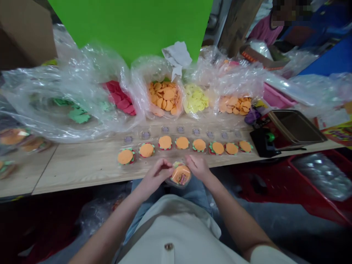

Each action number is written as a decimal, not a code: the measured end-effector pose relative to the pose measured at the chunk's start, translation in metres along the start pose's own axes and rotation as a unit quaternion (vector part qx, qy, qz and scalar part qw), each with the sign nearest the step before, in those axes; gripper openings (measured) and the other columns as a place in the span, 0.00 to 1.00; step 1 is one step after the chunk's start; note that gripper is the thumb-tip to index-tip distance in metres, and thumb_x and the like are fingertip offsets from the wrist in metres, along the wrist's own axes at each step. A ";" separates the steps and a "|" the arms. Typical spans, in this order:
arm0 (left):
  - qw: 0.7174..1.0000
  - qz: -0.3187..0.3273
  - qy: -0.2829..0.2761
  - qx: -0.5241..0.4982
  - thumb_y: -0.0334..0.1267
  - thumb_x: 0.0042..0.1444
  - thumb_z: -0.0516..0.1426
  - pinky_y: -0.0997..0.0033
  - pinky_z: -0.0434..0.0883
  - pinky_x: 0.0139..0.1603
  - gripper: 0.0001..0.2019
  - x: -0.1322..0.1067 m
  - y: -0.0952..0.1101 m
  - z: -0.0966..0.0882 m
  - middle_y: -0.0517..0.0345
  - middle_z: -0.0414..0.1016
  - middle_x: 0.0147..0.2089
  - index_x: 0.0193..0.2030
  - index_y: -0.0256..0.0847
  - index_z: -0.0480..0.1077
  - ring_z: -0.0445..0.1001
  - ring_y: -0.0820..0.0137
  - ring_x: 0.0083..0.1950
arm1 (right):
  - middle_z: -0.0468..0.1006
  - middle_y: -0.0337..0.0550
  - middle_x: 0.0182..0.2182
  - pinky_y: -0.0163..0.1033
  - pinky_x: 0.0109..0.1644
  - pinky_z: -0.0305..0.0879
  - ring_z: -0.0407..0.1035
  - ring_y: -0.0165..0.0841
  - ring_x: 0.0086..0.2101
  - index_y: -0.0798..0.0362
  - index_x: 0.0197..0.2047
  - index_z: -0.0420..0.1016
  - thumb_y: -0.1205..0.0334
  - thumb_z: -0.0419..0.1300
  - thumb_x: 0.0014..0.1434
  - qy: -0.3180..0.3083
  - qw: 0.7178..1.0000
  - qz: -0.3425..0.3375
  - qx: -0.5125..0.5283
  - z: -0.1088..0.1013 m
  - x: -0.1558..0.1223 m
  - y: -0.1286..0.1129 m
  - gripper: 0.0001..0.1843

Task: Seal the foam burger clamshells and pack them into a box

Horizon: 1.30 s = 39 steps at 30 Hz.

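Observation:
Close to my lap, at the table's front edge, is a clear plastic burger box (180,176) with an orange toy burger and a printed label showing through its lid. My left hand (156,175) pinches the box's left side. The fingers of my right hand (198,167) are curled against its upper right edge. Beyond my hands runs a row of several open clear boxes, each holding an orange-topped toy burger (182,143) with green and red layers below. Small pale inserts or moulded marks show in their upturned lids (180,129); I cannot tell which.
Clear bags along the back hold green pieces (79,113), red pieces (121,98), orange discs (165,96), yellow pieces (196,98) and more orange discs (236,105). A black tape dispenser (265,142) and a tray (298,124) stand right. Red crates (308,183) sit below; a person (265,31) is behind.

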<state>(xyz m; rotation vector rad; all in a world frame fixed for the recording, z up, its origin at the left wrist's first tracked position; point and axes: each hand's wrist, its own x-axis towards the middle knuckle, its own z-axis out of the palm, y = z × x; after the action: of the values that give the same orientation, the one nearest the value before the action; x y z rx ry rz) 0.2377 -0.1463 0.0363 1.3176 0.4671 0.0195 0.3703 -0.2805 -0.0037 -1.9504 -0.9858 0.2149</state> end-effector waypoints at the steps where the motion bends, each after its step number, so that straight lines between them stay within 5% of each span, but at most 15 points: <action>1: 0.999 -0.019 -0.046 0.005 0.41 0.47 0.61 0.73 0.66 0.37 0.16 -0.003 -0.001 -0.001 0.57 0.71 0.41 0.44 0.42 0.70 0.68 0.71 0.37 | 0.61 0.35 0.15 0.34 0.27 0.51 0.55 0.26 0.20 0.52 0.18 0.61 0.54 0.49 0.59 -0.042 0.999 -0.011 -0.009 -0.001 -0.002 -0.002 0.20; 3: 0.995 -0.053 -0.087 -0.007 0.41 0.47 0.61 0.70 0.67 0.39 0.23 -0.010 -0.007 0.000 0.54 0.69 0.48 0.52 0.45 0.67 0.69 0.67 0.41 | 0.63 0.36 0.17 0.34 0.28 0.51 0.57 0.27 0.21 0.51 0.20 0.63 0.54 0.47 0.60 -0.085 0.996 -0.002 -0.015 0.001 -0.008 -0.007 0.19; 7: 0.988 -0.109 0.004 -0.111 0.43 0.50 0.58 0.67 0.69 0.42 0.20 -0.033 -0.030 0.011 0.53 0.67 0.50 0.51 0.44 0.65 0.68 0.64 0.46 | 0.63 0.35 0.19 0.32 0.27 0.52 0.58 0.27 0.22 0.52 0.24 0.61 0.52 0.44 0.61 -0.039 0.991 0.129 0.019 0.018 -0.040 -0.014 0.18; 10: 0.976 -0.133 -0.003 -0.172 0.43 0.52 0.57 0.66 0.68 0.43 0.17 -0.051 -0.046 0.010 0.54 0.68 0.47 0.49 0.44 0.66 0.69 0.65 0.44 | 0.61 0.33 0.19 0.32 0.27 0.52 0.57 0.26 0.23 0.52 0.24 0.59 0.52 0.46 0.60 -0.075 0.983 0.161 0.047 0.029 -0.074 -0.015 0.17; 16: 0.986 -0.045 -0.108 0.122 0.41 0.50 0.58 0.70 0.66 0.43 0.10 -0.053 -0.038 -0.014 0.53 0.70 0.38 0.38 0.43 0.76 0.69 0.67 0.41 | 0.65 0.37 0.26 0.33 0.31 0.55 0.59 0.28 0.28 0.52 0.29 0.60 0.57 0.46 0.61 -0.219 0.969 0.086 0.074 0.013 -0.107 -0.024 0.11; 20: 0.972 0.001 -0.129 0.197 0.40 0.51 0.57 0.73 0.66 0.36 0.08 -0.051 -0.028 -0.013 0.54 0.72 0.33 0.36 0.46 0.77 0.70 0.69 0.35 | 0.65 0.40 0.29 0.36 0.34 0.57 0.60 0.30 0.30 0.52 0.32 0.60 0.62 0.45 0.61 -0.291 0.956 0.035 0.020 -0.004 -0.106 -0.038 0.07; 25: 0.966 0.054 -0.076 0.241 0.38 0.52 0.56 0.73 0.66 0.36 0.08 -0.068 -0.035 -0.008 0.54 0.72 0.32 0.35 0.47 0.77 0.70 0.70 0.34 | 0.65 0.42 0.28 0.37 0.33 0.56 0.58 0.32 0.29 0.52 0.30 0.58 0.62 0.43 0.61 -0.277 0.960 -0.017 -0.030 0.004 -0.112 -0.045 0.10; 31: 0.961 0.024 -0.120 0.248 0.39 0.55 0.54 0.73 0.65 0.38 0.09 -0.072 -0.037 -0.012 0.54 0.71 0.33 0.37 0.45 0.76 0.69 0.70 0.36 | 0.63 0.39 0.24 0.36 0.31 0.54 0.56 0.31 0.27 0.51 0.26 0.58 0.61 0.42 0.61 -0.284 0.958 -0.033 -0.021 0.007 -0.112 -0.047 0.12; 35: 0.984 -0.021 -0.084 0.158 0.41 0.53 0.55 0.70 0.65 0.44 0.10 -0.062 -0.039 -0.015 0.53 0.72 0.37 0.40 0.45 0.76 0.70 0.68 0.41 | 0.64 0.37 0.25 0.33 0.30 0.55 0.59 0.28 0.27 0.52 0.28 0.60 0.58 0.44 0.62 -0.263 0.959 0.064 0.084 0.006 -0.101 -0.039 0.13; 39: 0.986 -0.122 -0.025 -0.110 0.41 0.51 0.58 0.67 0.68 0.46 0.22 -0.042 -0.038 -0.009 0.51 0.69 0.52 0.54 0.45 0.65 0.69 0.64 0.49 | 0.63 0.33 0.21 0.32 0.29 0.57 0.59 0.27 0.24 0.51 0.26 0.61 0.52 0.47 0.60 -0.120 0.957 0.194 0.180 0.012 -0.075 -0.024 0.15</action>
<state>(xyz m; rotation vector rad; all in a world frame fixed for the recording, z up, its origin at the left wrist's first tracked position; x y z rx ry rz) 0.1876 -0.1596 0.0125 1.0347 0.5639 -0.1618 0.3015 -0.3197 -0.0082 -1.7839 -0.6448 0.8128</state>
